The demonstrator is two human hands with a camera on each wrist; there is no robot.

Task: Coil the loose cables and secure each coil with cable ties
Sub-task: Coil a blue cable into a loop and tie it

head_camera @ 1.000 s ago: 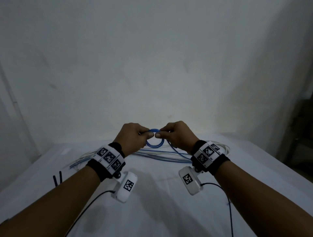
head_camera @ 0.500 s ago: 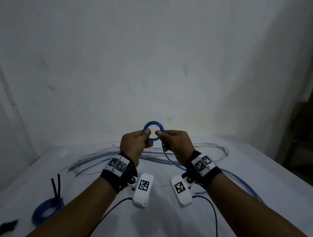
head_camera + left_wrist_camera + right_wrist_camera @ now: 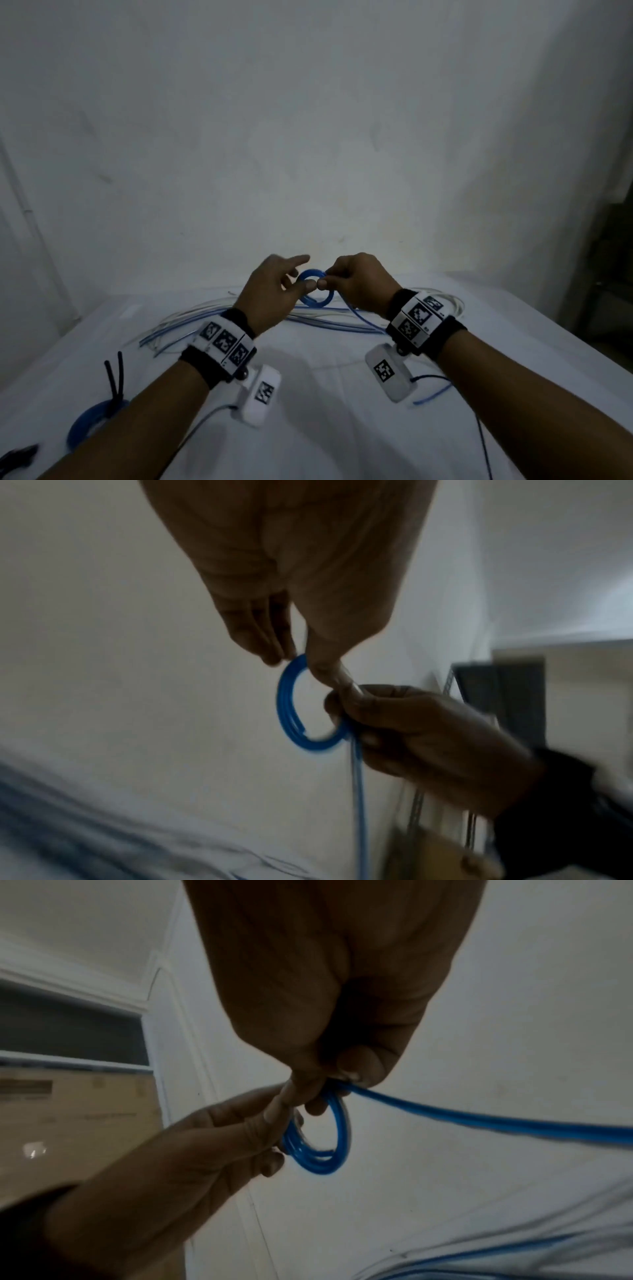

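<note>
A small coil of blue cable (image 3: pixel 317 300) hangs in the air between my two hands, above the table's far half. My left hand (image 3: pixel 298 279) pinches its left side with thumb and lower fingers, while the index finger (image 3: pixel 301 259) points out straight. My right hand (image 3: pixel 329 281) grips the coil's right side. In the left wrist view the thumb (image 3: pixel 329 674) passes through the ring (image 3: pixel 286 710). The right wrist view shows the coil (image 3: pixel 339 1137) and the loose tail (image 3: pixel 479 1121) leaving my right hand (image 3: pixel 318 1093) toward the table.
Loose blue and white cables (image 3: pixel 205 318) lie across the far part of the white-covered table (image 3: pixel 342 428). A finished blue coil (image 3: pixel 89 421) with a black tie (image 3: pixel 114 377) lies front left, and a dark object (image 3: pixel 17 459) lies beside it. Dark furniture (image 3: pixel 609 274) stands at right.
The coil was raised upright half a second ago and has since dropped lower and tipped over. My left index finger has straightened off it. Both hands still hold the coil.
</note>
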